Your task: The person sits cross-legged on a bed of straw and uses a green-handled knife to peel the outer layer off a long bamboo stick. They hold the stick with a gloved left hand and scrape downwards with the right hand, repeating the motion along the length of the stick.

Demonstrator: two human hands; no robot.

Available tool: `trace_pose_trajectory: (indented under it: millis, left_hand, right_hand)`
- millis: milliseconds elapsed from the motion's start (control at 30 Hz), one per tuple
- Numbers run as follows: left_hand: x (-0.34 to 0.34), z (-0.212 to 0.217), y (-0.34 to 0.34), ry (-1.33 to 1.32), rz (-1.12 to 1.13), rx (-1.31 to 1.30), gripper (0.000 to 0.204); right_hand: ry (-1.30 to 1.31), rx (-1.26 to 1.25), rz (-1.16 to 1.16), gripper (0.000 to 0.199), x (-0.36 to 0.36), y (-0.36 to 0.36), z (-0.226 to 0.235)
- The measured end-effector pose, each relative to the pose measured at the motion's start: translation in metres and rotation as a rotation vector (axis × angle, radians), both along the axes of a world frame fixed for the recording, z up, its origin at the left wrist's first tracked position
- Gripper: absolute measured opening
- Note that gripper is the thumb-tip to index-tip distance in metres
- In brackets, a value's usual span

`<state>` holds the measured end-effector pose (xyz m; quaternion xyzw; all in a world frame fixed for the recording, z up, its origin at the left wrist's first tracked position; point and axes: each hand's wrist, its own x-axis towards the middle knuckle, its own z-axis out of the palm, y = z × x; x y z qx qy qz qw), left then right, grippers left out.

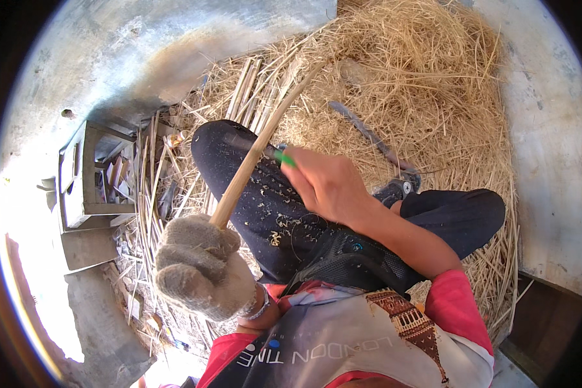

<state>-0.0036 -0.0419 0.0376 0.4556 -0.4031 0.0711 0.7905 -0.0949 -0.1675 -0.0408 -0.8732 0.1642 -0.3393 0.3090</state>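
Note:
My left hand (204, 270), in a knitted off-white work glove, is wrapped round the lower end of a long, pale, slightly curved wooden stick (244, 174). The stick slants up and to the right, away from me, over my bent left leg. My right hand (326, 186) is bare and closed round a knife (282, 157) with a green handle. Its blade is smeared by motion and lies across the stick, a little above the glove. Pale shavings (284, 226) are scattered over my dark trousers.
Straw (427, 71) is heaped ahead and to the right. A long, dark, blade-like tool (362, 129) lies on it near my shoe (394, 191). Thin sticks (242, 87) and a wooden box frame (97, 174) holding scraps are at left. Pale walls (549, 142) stand close around.

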Motion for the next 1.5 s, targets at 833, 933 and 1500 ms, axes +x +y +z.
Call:
trace_pose_trajectory:
  millis: [833,933,1500]
  left_hand:
    - [-0.023,0.011,0.003,-0.123,0.031,0.154,0.047]
    - [-0.007,-0.009,0.012,-0.139,-0.051,0.176,0.049]
    - [0.022,-0.013,0.016,-0.423,-0.136,0.216,0.049]
  right_hand:
    - [0.506,0.079,-0.465,0.030,0.009,-0.134,-0.186]
    - [0.495,0.359,-0.462,0.028,0.015,-0.104,-0.138]
    - [0.358,0.231,-0.359,0.031,0.011,-0.124,-0.131]
